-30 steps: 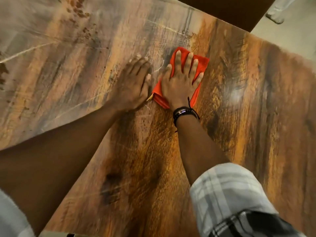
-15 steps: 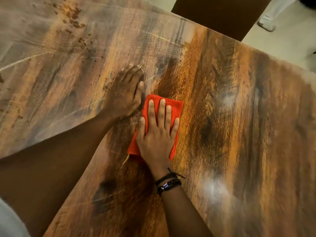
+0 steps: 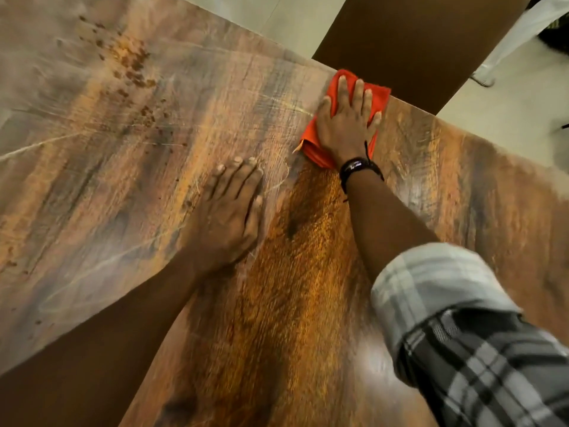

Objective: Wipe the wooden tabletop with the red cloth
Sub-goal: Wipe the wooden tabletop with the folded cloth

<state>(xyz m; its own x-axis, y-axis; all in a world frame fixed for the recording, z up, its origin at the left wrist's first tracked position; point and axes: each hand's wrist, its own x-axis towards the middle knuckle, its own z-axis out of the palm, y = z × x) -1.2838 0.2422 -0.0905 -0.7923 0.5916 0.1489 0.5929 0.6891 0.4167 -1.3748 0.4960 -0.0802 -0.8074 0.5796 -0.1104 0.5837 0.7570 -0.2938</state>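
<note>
A folded red cloth (image 3: 378, 94) lies flat on the wooden tabletop (image 3: 123, 143), right at its far edge. My right hand (image 3: 346, 124) presses down on the cloth with straight, spread fingers and covers most of it. My left hand (image 3: 229, 211) rests palm down on the bare wood, nearer to me and to the left of the cloth, its fingers straight. The wood shows scratches, streaks and small dark specks at the far left.
Beyond the far edge stands a dark brown panel (image 3: 415, 41) on a pale floor (image 3: 508, 112). A white-clad leg (image 3: 517, 32) of another person shows at the top right. The tabletop stretches wide to the left and right of my arms.
My right hand has pushed the cloth away from me, from beside my left hand up to the table's far edge. The left hand has stayed planted on the wood.
</note>
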